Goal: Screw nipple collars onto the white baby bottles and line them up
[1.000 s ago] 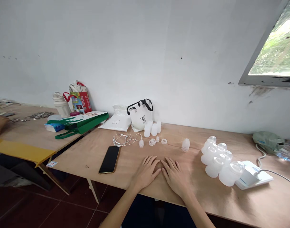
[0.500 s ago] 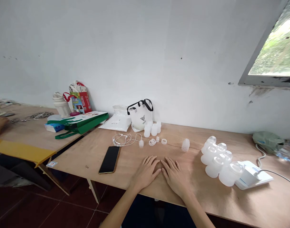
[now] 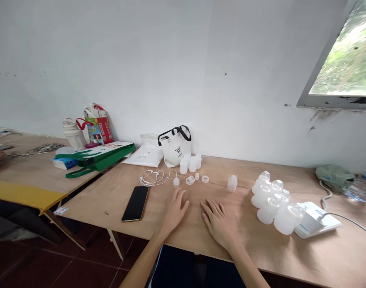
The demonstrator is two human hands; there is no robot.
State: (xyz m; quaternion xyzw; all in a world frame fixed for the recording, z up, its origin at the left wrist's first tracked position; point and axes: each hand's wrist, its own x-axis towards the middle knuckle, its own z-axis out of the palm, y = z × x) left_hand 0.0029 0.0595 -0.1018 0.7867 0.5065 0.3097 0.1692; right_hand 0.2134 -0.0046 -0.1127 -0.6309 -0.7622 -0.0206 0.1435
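My left hand (image 3: 173, 209) is open just below a small clear nipple-shaped piece (image 3: 176, 183), holding nothing. Palm down on the wooden table (image 3: 195, 240), my right hand (image 3: 218, 219) lies with its fingers spread and nothing in it. Beyond the hands are several translucent rings (image 3: 205, 179) and a domed translucent cap (image 3: 232, 183). Small white cups (image 3: 193, 164) cluster behind the rings. To the right stand several frosted, bottle-like containers with clear domed tops (image 3: 286, 219). A smartphone (image 3: 135, 203) with a dark screen lies left of my left hand.
White earphones (image 3: 155, 178) lie coiled behind the phone. At the wall are a white plastic packet (image 3: 145, 154) and a white bag with black handles (image 3: 174, 149). A white device (image 3: 316, 224) with a cable sits far right. Another table at left carries a green-edged bag (image 3: 107, 157).
My left hand has lifted away from my right and reached forward and left, toward the small clear piece. My right hand stays flat on the table. The view has shifted slightly.
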